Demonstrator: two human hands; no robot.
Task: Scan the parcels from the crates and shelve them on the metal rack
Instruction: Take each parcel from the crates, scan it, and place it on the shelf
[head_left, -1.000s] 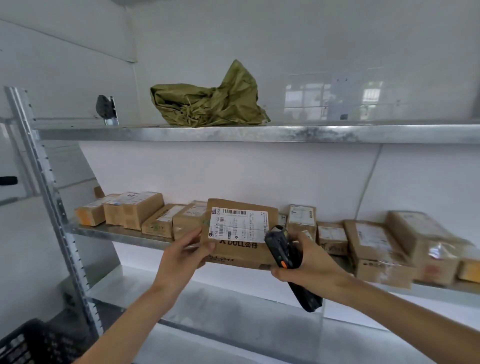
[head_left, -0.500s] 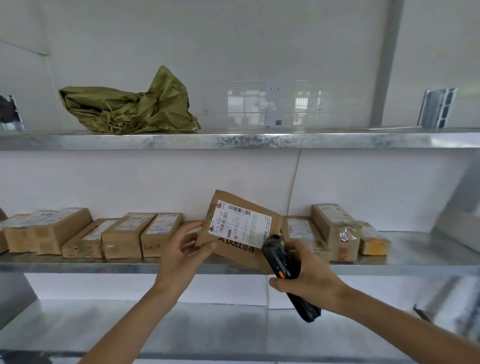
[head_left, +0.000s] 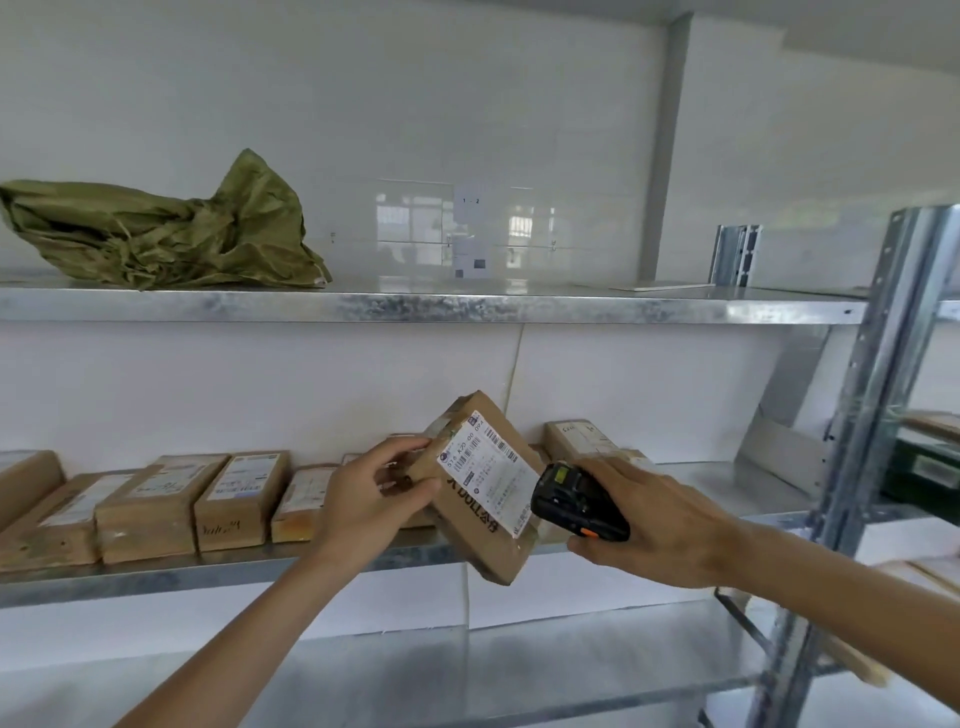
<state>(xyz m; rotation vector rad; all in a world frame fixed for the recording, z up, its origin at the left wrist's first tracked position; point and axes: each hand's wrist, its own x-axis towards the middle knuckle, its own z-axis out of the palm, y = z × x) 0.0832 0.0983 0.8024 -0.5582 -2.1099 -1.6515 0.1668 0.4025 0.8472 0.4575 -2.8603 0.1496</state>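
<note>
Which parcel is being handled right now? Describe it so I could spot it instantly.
Find the metal rack's middle shelf, lined with flat-lying brown boxes. In front of it the left hand holds a brown parcel: the only one lifted and tilted, its white label beside the black scanner.

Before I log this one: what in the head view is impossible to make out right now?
- Label text on the held parcel: too small and tilted.
- Scanner screen: angled away, partly under the right hand.
- Parcel's left end: covered by the left hand.
- Boxes behind the parcel: hidden by it.
- Green bag: cut off at left edge.
</note>
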